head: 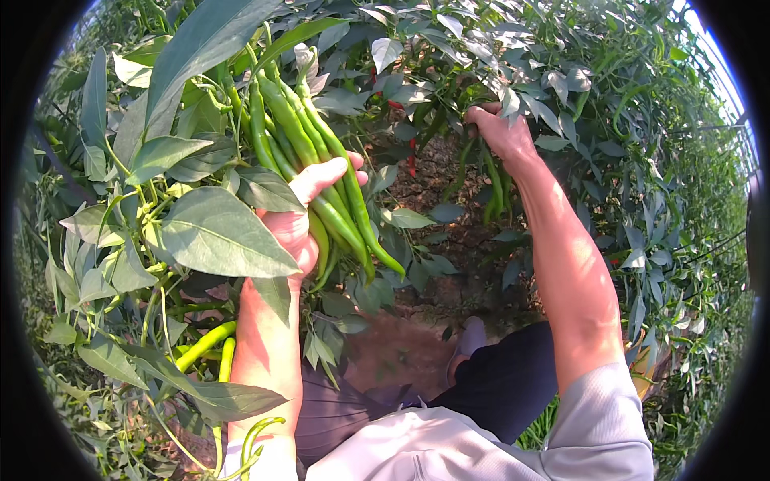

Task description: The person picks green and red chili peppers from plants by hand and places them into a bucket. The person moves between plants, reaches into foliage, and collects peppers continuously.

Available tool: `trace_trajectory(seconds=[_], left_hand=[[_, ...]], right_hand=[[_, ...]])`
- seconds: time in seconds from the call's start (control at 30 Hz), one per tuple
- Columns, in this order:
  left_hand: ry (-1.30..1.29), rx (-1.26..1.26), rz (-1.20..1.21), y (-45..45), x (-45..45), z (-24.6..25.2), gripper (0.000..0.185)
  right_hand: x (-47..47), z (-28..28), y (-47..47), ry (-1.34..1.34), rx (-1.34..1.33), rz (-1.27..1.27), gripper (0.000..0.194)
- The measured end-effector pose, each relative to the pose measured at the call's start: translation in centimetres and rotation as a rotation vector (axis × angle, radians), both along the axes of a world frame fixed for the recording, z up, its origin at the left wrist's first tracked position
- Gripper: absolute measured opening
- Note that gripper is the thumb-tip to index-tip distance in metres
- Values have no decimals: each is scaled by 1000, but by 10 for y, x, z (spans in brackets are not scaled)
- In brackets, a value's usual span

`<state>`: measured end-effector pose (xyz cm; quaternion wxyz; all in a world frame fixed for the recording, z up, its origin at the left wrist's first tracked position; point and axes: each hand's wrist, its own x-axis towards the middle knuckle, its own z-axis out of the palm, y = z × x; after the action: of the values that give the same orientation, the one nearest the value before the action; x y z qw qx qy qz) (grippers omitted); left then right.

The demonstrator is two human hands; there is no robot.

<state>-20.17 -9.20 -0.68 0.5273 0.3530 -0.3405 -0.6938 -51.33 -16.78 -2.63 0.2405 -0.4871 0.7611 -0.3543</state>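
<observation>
A bunch of long green chili peppers (328,198) lies in my left hand (295,219), with the thumb across them and fingertips showing behind. Their stem ends point up towards the leaves of a pepper plant (228,234), which partly cover the wrist. On the right, my right hand (499,129) reaches in among the foliage with its fingers bent and partly hidden by leaves; whether it grips a pepper or stem I cannot tell. Green peppers (494,189) hang just below that hand. Red peppers (412,157) show between the two hands.
Dense pepper plants (674,198) rise on both sides. More green peppers (207,346) hang beside my left forearm. Bare soil (391,349) and one shoe (473,337) are below. Something yellow (645,364) stands behind my right elbow, near green peppers (541,427) lower down.
</observation>
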Motion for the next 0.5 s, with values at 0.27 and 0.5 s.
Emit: trace_trajectory(seconds=[0.27,0.5], left_hand=[[34,15,-57,3,-1,-1,28],[-7,-13,-118,8,-14,-11,25]], right_hand=[[-24,8,9,-139,-77,-23,23],[36,78,60,-656,-131,332,14]])
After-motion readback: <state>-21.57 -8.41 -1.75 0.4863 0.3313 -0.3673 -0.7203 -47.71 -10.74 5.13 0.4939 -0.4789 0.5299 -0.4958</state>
